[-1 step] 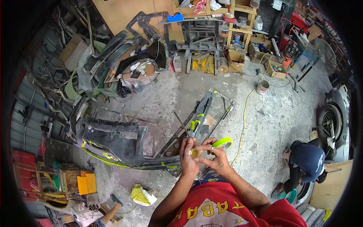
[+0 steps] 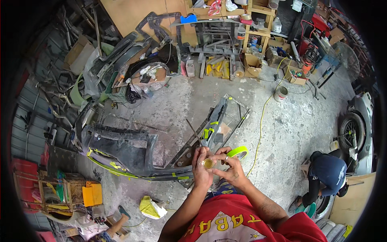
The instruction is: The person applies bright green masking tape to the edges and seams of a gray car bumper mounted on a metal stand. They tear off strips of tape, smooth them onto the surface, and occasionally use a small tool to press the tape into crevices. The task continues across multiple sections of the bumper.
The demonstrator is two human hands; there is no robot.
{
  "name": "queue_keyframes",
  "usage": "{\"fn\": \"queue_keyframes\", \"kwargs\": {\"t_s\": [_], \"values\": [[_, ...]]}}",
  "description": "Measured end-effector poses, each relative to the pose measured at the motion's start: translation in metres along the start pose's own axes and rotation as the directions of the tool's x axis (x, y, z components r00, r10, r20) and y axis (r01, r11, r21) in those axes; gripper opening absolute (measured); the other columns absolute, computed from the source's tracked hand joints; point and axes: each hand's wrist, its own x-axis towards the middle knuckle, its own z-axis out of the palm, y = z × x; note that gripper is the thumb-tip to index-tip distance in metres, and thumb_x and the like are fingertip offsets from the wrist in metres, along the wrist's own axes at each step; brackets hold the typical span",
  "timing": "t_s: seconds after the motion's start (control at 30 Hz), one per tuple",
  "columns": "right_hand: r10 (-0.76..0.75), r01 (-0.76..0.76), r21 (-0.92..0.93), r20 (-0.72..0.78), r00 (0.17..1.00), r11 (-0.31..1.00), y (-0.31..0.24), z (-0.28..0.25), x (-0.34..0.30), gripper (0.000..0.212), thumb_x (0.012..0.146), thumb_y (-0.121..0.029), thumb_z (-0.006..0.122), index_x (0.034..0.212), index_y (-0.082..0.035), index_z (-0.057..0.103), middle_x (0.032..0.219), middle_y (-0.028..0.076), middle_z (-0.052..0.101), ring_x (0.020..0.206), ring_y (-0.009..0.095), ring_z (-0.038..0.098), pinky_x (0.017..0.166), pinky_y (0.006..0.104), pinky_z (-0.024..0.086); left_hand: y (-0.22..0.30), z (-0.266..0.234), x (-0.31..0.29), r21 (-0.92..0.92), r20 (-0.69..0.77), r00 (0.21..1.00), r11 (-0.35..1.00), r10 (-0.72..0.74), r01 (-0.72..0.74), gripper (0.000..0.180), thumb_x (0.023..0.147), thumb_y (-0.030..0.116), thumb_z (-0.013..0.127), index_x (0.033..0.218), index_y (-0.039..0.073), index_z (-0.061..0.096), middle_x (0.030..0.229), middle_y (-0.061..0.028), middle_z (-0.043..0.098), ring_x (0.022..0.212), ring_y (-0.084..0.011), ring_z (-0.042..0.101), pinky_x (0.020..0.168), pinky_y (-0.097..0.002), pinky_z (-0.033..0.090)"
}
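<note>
Both hands meet at chest height: the left hand [image 2: 200, 169] cups a small yellowish round piece [image 2: 208, 163], the right hand [image 2: 229, 169] pinches its edge, a yellow-green tape roll [image 2: 238, 151] hooked beside it. Beyond, a taped black bumper [image 2: 129, 151] lies on the concrete floor [image 2: 282, 129].

We see both hands meeting low centre, left hand [image 2: 201, 169] and right hand [image 2: 230, 169] touching, a small round cap [image 2: 208, 163] between them, tape roll [image 2: 238, 152] on the right hand's far side. Bumper [image 2: 121, 151] lies on the floor left of the hands. Trim piece [image 2: 215, 121] just beyond them. Bucket [image 2: 280, 93] far right of that, shelf [image 2: 225, 44] behind. Crouching person [image 2: 326, 173] right, beside a wheel [image 2: 352, 129].
</note>
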Motion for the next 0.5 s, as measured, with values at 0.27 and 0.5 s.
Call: {"fn": "queue_keyframes", "kwargs": {"t_s": [0.27, 0.5], "values": [[-0.023, 0.029, 0.095, -0.064, 0.998, 0.995, 0.035, -0.015, 0.000, 0.046, 0.076, -0.003, 0.084, 0.118, -0.009, 0.067, 0.119, 0.009, 0.066, 0.105, 0.019, 0.060, 0.079, 0.0300, 0.046, 0.007, -0.044, 0.017, 0.464, -0.201, 0.963, 0.883, 0.182, -0.071, 0.025, 0.106, 0.030, 0.059, 0.108, 0.006, 0.064, 0.080, -0.0012, 0.061, 0.068, -0.0089, 0.054, 0.065, -0.0250, 0.045], [0.249, -0.203, 0.185, -0.270, 0.930, 0.961, 0.100, -0.035, -0.007, 0.041, 0.078, -0.004, 0.084, 0.117, -0.005, 0.070, 0.096, -0.001, 0.062, 0.080, 0.007, 0.051, 0.070, 0.0226, 0.043, 0.073, -0.150, 0.022, 0.735, -0.210, 0.937, 0.677, 0.279, -0.038, 0.026, 0.100, 0.025, 0.069, 0.110, 0.002, 0.073, 0.076, -0.0024, 0.069, 0.063, -0.0064, 0.052, 0.060, -0.0223, 0.042]]}}
